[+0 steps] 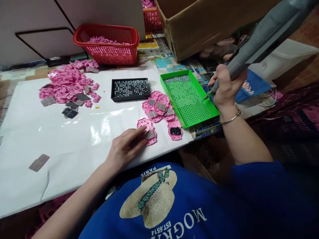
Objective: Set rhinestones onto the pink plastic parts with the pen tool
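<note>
My left hand (126, 146) is closed on the near-left side of a pink plastic casing part (151, 141), holding it against the white table covering. A grey plate sits on that part. In my right hand (226, 84) is a grey electric screwdriver (259, 41), its fingers wrapped round the lower body. The screwdriver's tip points down over the right side of a green perforated tray (191, 114), where small metal screws (176, 79) lie gathered at the far end. Between hand and tray are several more pink casings (159, 99) in a heap, and one casing with a black plate (175, 130).
A black tray of small metal pieces (131, 89) stands mid-table. Loose pink parts (67, 83) and dark plates (71, 111) are piled left. A red basket (107, 54) and cardboard box (184, 30) stand behind. A white bin (281, 63) and blue bag (251, 87) are right.
</note>
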Available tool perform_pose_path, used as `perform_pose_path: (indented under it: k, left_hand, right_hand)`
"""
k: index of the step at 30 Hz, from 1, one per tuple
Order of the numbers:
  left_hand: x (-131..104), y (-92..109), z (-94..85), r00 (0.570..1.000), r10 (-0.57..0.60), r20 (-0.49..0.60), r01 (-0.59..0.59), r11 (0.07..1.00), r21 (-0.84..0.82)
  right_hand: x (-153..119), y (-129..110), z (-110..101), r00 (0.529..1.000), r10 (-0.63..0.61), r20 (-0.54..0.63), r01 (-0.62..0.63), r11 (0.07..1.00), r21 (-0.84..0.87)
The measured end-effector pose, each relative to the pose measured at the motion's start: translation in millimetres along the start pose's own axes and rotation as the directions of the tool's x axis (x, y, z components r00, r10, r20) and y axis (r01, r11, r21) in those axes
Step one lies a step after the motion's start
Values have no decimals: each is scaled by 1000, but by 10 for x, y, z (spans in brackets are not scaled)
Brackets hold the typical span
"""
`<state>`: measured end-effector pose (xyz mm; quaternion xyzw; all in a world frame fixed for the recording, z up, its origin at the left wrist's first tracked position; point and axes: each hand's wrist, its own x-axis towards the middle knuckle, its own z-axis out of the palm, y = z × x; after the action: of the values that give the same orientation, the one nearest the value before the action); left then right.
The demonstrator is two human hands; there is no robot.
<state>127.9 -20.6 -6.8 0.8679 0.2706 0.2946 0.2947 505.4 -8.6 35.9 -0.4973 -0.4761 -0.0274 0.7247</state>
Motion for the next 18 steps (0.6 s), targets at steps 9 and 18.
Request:
perform_pose_path:
  k: [9, 18]
  left_hand:
    - [2, 18, 1, 999, -38, 5, 39, 999, -13]
    - [1, -3, 16, 1000, -30, -2, 30, 1000, 1]
  right_hand:
    - [-39, 86, 13, 1000, 17, 4, -17, 1000, 23]
    - [-48, 70, 31, 1000, -2, -6, 2, 999, 53]
